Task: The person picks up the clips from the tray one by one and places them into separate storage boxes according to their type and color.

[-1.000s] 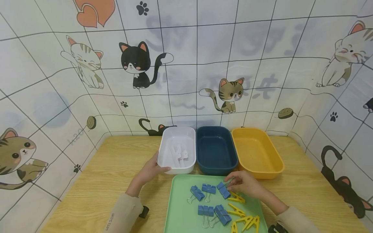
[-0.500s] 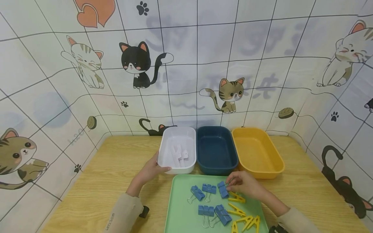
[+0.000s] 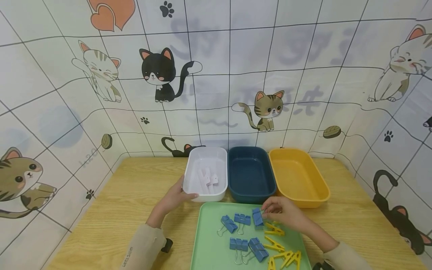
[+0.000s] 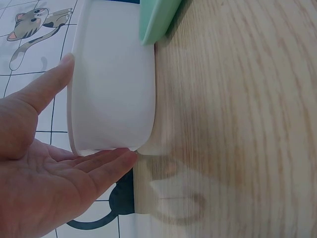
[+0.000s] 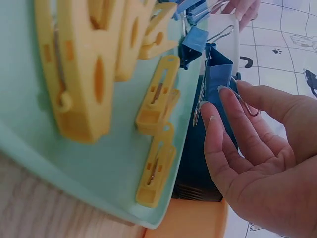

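My left hand is at the near left corner of a white bin. Its thumb touches the rim while its nearly straight fingers lie along the side wall. My right hand pinches a blue binder clip by its wire handles, over the far part of a green tray. In the right wrist view this clip hangs from thumb and fingertips, tilted upward. Several other blue binder clips lie on the tray. Yellow clothespins lie near the right hand.
A dark blue bin and a yellow bin stand right of the white one, behind the tray. Several small pale pieces lie in the white bin. A cat-patterned wall covering rises behind the wooden table.
My right hand has taken hold of the far right binder clip and raised it slightly; the clip has turned more upright. My left hand stays at the white bin.
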### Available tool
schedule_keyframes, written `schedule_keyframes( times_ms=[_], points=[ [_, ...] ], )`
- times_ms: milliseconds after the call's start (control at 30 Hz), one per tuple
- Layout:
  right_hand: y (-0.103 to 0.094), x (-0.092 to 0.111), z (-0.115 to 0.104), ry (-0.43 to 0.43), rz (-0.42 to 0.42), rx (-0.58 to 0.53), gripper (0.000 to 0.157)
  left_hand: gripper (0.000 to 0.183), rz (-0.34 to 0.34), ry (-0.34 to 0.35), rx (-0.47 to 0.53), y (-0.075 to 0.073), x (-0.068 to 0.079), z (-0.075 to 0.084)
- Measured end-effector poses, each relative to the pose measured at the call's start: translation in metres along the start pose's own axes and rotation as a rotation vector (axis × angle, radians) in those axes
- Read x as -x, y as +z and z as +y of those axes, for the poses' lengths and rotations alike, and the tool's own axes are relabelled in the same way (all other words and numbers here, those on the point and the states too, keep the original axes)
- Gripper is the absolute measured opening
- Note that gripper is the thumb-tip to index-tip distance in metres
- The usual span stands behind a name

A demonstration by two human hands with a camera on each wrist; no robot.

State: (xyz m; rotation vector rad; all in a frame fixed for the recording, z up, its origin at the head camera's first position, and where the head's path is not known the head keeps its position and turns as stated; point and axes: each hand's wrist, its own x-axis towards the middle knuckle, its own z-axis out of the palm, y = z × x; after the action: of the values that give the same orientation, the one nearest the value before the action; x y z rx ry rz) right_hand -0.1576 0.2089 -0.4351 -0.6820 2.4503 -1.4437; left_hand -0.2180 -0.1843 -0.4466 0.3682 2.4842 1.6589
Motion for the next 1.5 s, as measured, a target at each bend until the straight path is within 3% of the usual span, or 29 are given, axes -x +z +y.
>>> schedule_keyframes(
  times_ms=[800,1500],
  points=[
    [-0.019,-0.014,-0.032,-0.022,0.062,0.056,0.014,0.090,0.012,0.022,-0.012,0.000,0.001,0.001],
    [-0.039,-0.044,-0.029,-0.009,0.146,0.074,0.016,0.092,0.006,-0.017,-0.034,-0.002,0.000,0.001]
  ],
)
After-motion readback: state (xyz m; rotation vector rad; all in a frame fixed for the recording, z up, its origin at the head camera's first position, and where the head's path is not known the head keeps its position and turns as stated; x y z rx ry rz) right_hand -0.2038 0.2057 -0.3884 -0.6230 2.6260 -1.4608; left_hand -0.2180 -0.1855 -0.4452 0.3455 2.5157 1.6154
